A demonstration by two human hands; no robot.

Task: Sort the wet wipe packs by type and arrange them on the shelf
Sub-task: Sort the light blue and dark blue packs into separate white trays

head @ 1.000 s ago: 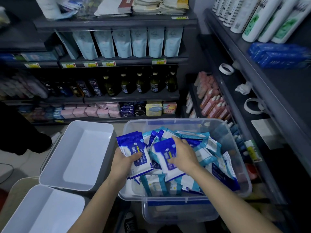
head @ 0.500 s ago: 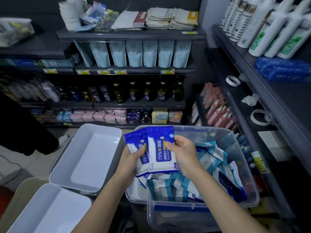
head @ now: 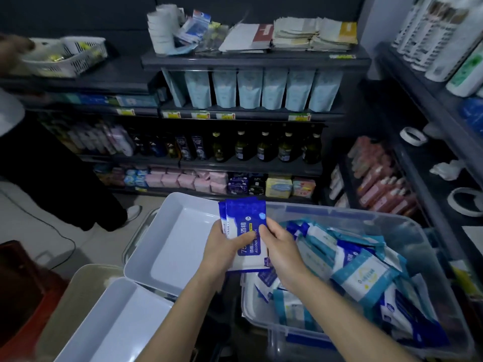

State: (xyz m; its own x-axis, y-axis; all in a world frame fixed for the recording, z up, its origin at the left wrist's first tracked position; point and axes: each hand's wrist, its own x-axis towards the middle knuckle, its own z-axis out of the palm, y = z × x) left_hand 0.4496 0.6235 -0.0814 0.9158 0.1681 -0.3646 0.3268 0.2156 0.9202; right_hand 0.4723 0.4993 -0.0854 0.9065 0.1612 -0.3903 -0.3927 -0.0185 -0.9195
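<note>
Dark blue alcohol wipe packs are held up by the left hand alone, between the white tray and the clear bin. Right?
No. The head view shows both hands on the dark blue alcohol wipe packs: left hand at their left edge, right hand at their right. They are held up between the white tray and the clear bin.

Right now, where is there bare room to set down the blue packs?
The white tray left of the bin is bare inside; so is the nearer tray. The bin is heaped with packs.
</note>
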